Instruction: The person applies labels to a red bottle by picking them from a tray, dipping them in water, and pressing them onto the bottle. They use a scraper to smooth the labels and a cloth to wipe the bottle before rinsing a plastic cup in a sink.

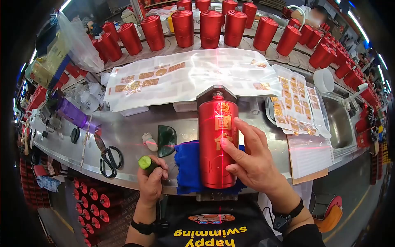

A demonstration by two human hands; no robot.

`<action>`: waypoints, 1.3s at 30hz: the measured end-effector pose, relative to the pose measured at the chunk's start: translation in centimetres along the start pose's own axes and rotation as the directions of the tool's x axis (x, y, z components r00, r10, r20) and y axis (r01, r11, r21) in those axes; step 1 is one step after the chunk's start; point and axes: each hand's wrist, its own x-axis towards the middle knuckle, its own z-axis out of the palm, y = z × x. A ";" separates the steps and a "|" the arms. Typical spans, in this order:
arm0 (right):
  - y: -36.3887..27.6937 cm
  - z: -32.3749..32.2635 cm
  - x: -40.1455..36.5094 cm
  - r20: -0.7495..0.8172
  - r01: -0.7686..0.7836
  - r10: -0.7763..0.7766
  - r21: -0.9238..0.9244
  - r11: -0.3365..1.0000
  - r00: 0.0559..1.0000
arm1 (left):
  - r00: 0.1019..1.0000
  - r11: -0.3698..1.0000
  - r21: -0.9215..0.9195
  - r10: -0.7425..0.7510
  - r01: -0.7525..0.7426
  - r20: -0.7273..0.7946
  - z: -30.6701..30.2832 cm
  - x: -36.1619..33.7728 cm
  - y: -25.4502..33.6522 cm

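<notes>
A red bottle lies in front of me, its neck against a dark angled stop, with a blue cloth under it. Gold characters run down its upper side, crossed by red light lines. My right hand is open, fingers apart, with a fingertip on or just above the lower gold character; contact is hard to tell. Left of the bottle, my left hand is closed around a cut cucumber, its pale green end facing up. A dark green flat piece lies beyond that hand.
Black-handled scissors and a purple bottle lie at left. White sheets with gold stickers cross the back; more sticker sheets lie right, near a sink. Several red bottles stand on a curved conveyor.
</notes>
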 end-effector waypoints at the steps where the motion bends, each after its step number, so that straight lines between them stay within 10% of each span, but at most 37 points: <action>1: -0.1 0.0 0.1 0.000 -0.004 0.004 0.004 1.000 1.000 | 1.000 1.000 -0.001 -0.001 0.001 -0.002 0.0 0.0 0.0; 39: 0.2 0.4 -2.1 -0.020 -0.060 0.061 0.047 0.997 0.998 | 1.000 1.000 0.007 0.014 -0.014 0.009 0.1 0.0 -0.1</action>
